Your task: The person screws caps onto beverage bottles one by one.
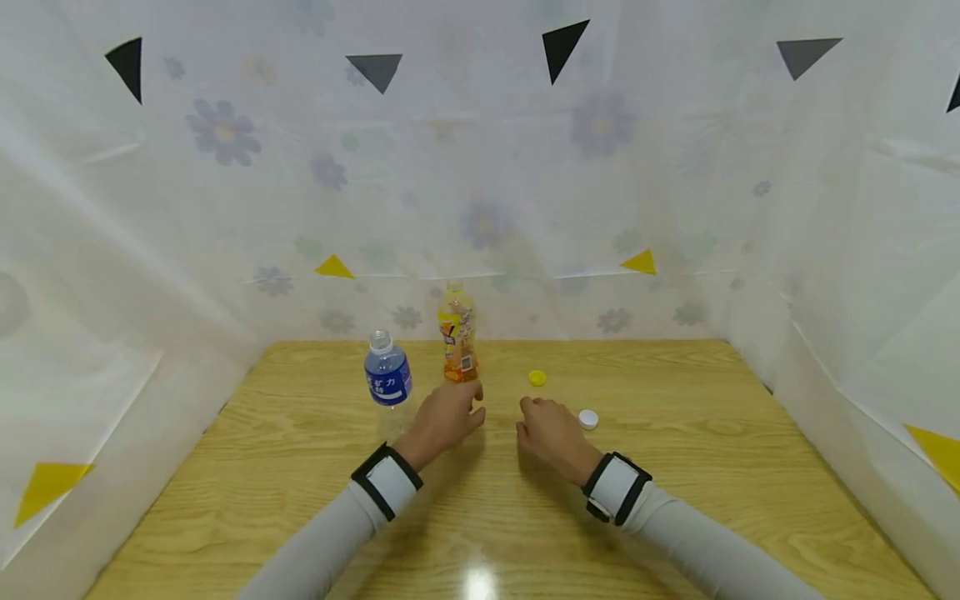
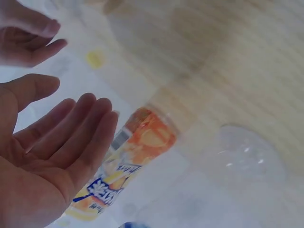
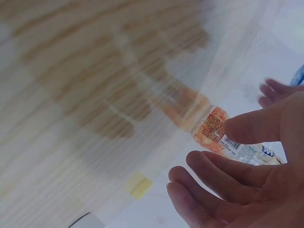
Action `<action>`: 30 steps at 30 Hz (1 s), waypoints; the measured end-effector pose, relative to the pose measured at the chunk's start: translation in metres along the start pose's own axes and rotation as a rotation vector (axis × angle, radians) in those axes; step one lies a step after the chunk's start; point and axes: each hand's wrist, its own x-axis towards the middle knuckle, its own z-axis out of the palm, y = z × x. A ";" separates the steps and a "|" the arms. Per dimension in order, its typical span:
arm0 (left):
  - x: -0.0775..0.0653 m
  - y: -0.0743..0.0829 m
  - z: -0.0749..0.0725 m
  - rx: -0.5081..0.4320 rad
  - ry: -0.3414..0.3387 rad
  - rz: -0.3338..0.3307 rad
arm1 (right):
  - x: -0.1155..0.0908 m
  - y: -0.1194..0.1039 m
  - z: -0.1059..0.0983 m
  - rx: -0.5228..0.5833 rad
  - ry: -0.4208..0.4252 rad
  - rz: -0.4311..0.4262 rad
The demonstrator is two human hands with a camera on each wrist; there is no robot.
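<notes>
My left hand [image 1: 446, 414] hovers low over the table with relaxed fingers and holds nothing. Just beyond it stands an uncapped orange drink bottle [image 1: 459, 337], with a little orange liquid at its bottom. To its left is an uncapped clear water bottle [image 1: 387, 375] with a blue label, its lower part close beside the left wrist. My right hand [image 1: 553, 433], fingers loosely bent and holding nothing, is near a white cap [image 1: 588, 419] on its right. A yellow cap [image 1: 537, 378] lies on the table past the right fingertips.
The wooden table [image 1: 712, 517] reflects light near its front edge. Behind it and at both sides hang pale flowered curtains [image 1: 480, 167] with black, grey and yellow triangles.
</notes>
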 end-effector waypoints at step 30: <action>-0.006 -0.039 -0.110 -0.546 0.854 -0.259 | -0.002 0.003 -0.001 0.036 0.007 0.021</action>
